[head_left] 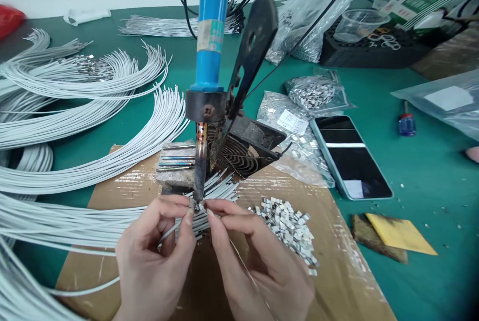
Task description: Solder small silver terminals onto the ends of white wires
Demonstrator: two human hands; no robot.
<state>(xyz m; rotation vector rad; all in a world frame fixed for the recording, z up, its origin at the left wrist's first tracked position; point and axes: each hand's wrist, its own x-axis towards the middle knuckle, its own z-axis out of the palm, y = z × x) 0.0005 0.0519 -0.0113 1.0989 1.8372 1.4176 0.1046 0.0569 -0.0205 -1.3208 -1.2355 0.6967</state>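
Wire end is being pinched by fingertips of left hand and right hand, just under the soldering iron tip at 12 o'clock. Room is being bounded by terminal pile at 3 o'clock and wire bundles at 9 o'clock. Cardboard is being borne by the green table.

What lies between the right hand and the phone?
A loose pile of small metal clips on the cardboard sheet, seen in the head view, between the right hand and the phone.
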